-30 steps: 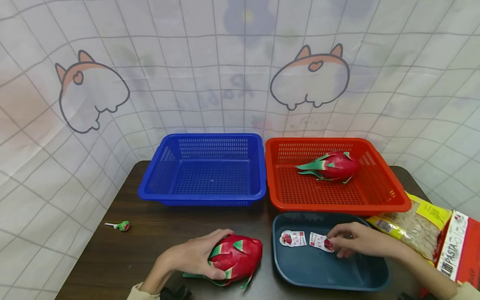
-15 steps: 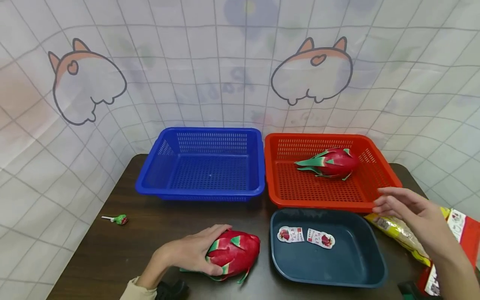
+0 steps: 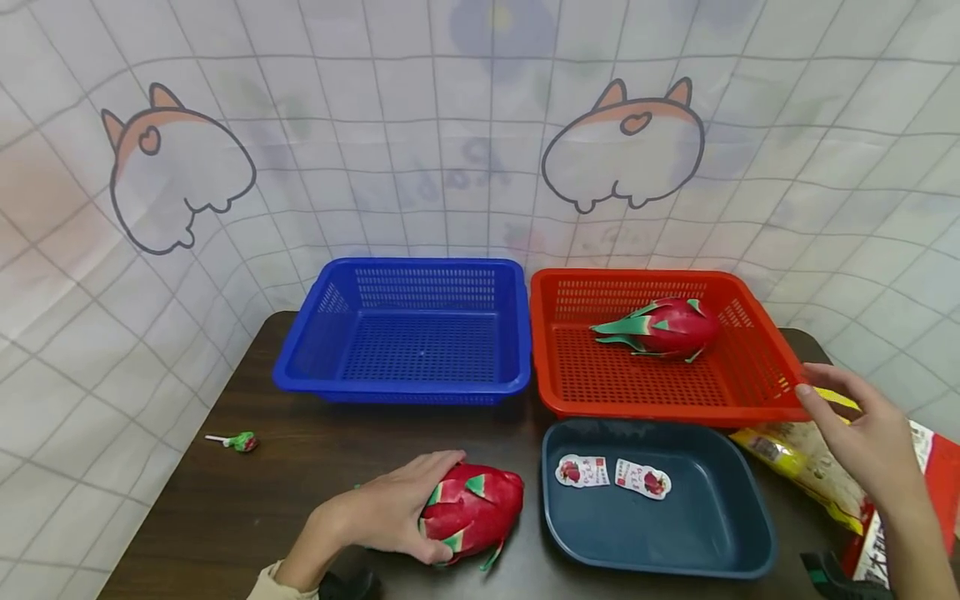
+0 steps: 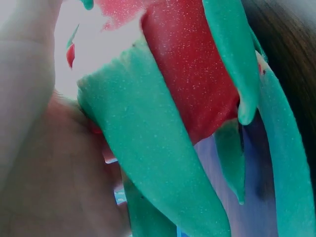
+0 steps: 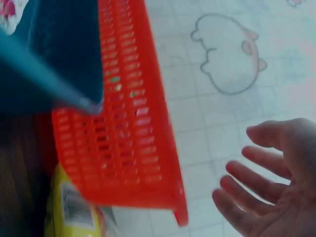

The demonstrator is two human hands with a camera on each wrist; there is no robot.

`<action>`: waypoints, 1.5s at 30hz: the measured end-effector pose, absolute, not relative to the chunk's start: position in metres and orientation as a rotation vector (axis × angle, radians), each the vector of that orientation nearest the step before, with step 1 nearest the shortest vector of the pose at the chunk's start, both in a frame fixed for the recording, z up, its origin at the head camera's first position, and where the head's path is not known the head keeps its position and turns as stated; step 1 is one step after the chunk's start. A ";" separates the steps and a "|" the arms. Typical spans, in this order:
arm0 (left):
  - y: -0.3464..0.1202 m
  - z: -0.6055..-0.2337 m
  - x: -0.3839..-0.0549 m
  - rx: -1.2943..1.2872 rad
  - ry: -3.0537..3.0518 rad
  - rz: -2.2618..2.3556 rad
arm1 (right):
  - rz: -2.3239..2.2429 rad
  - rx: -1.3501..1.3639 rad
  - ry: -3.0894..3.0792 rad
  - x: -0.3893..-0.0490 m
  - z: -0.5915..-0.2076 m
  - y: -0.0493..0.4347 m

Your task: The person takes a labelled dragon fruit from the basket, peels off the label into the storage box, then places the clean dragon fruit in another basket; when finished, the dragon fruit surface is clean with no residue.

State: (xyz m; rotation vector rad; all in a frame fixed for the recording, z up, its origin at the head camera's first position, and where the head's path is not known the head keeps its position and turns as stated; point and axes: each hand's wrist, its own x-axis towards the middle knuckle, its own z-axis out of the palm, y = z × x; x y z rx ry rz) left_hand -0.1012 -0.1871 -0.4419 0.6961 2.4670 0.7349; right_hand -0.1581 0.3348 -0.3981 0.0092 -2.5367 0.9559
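My left hand (image 3: 386,510) lies over a red dragon fruit (image 3: 483,510) with green-tipped scales, gripping its left side on the table. Close up in the left wrist view are the fruit's green scales (image 4: 143,118) beside the palm. My right hand (image 3: 870,429) hovers by the front right corner of the red basket (image 3: 630,407), its fingers loosely spread. The right wrist view shows that hand (image 5: 276,187) holding nothing and apart from the basket wall. Another dragon fruit (image 3: 678,325) lies inside this basket. Two dragon-fruit stickers (image 3: 581,471) lie in the dark blue-grey tray (image 3: 660,537).
A blue basket (image 3: 427,385) stands left of the red one, at the back. On the left of the table lies a green-wrapped lollipop (image 3: 243,442). A yellow-topped bag (image 3: 810,467) and a red-and-white pasta package (image 3: 873,550) crowd the right side, partly behind my right arm.
My right hand has let go of the sticker in the tray and moved right and away, to the red basket's corner. My left hand stays on the dragon fruit.
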 end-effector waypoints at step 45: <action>-0.173 -0.442 -0.099 0.764 2.612 0.779 | 0.915 0.103 -2.748 -0.182 -0.443 0.353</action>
